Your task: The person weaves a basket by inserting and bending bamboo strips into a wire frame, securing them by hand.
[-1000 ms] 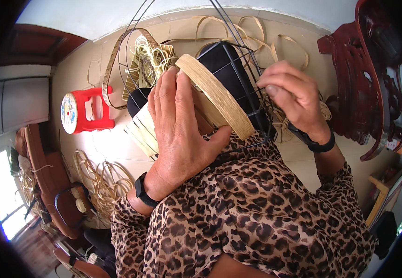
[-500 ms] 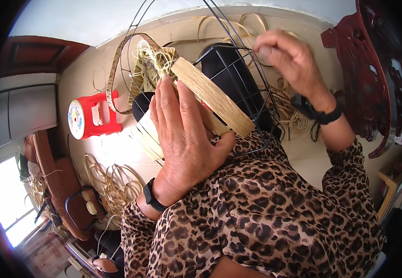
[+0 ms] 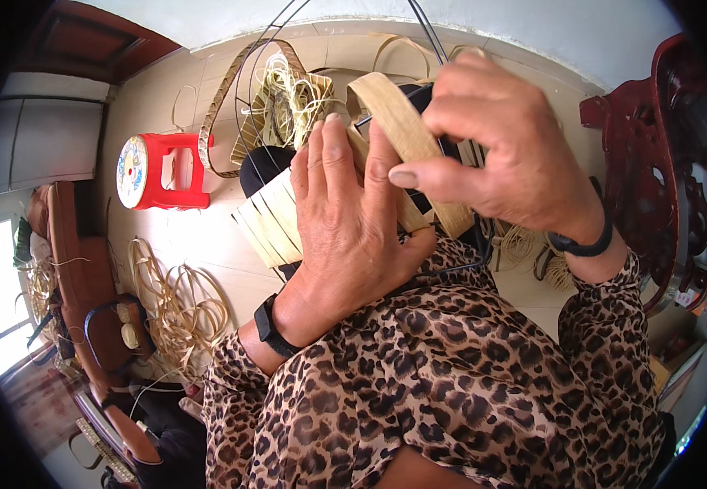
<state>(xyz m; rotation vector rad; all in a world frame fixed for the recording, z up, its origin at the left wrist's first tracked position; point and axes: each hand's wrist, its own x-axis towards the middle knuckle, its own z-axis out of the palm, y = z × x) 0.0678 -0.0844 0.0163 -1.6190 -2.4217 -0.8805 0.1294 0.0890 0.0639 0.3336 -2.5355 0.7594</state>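
Note:
My left hand (image 3: 345,220) lies flat with fingers stretched over a row of pale woven-fibre strips (image 3: 268,228) wrapped side by side around a black wire frame (image 3: 268,41). Its thumb points right, near the frame's lower bar. A loose flat strip (image 3: 398,122) loops up beside the left index finger. Around that strip my right hand (image 3: 508,147) closes, its thumb across the strip and its other fingers curled; the fingertips are partly hidden. Part of the frame is covered by both hands.
A red stool (image 3: 166,171) with a printed round top stands on the left. Behind the frame sits a woven basket of tangled fibre (image 3: 284,98) with a tall handle. Coiled strips (image 3: 178,306) lie on the floor at left. Dark red carved furniture (image 3: 647,155) stands at right.
My right hand has come in leftward from beside the frame to the strip. The strip now arches higher. My left hand stays flat on the wrapped strips.

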